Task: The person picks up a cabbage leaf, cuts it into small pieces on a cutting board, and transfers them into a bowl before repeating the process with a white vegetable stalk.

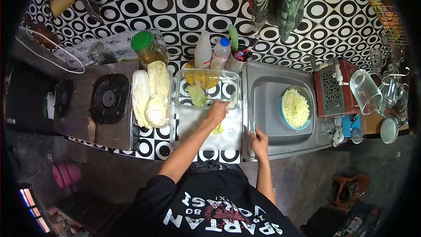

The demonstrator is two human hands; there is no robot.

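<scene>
My left hand (218,110) reaches over the near edge of a rectangular glass dish (176,91), its fingers bent; whatever they may hold is too small to make out. A pale green leaf (197,95) lies in the dish. Below my left hand, a leaf piece (218,129) rests on the white cutting board (188,132). To the right of the board, my right hand (259,141) is closed on the handle of a knife (252,142). Whole napa cabbages (150,92) lie left of the dish.
A bowl of chopped cabbage (295,109) sits in the sink (267,105). The stove (96,109) is at left. Behind the dish stand a green-lidded jar (147,48), a white bottle (203,52) and a blue-capped bottle (220,55). Glassware (365,91) stands at right.
</scene>
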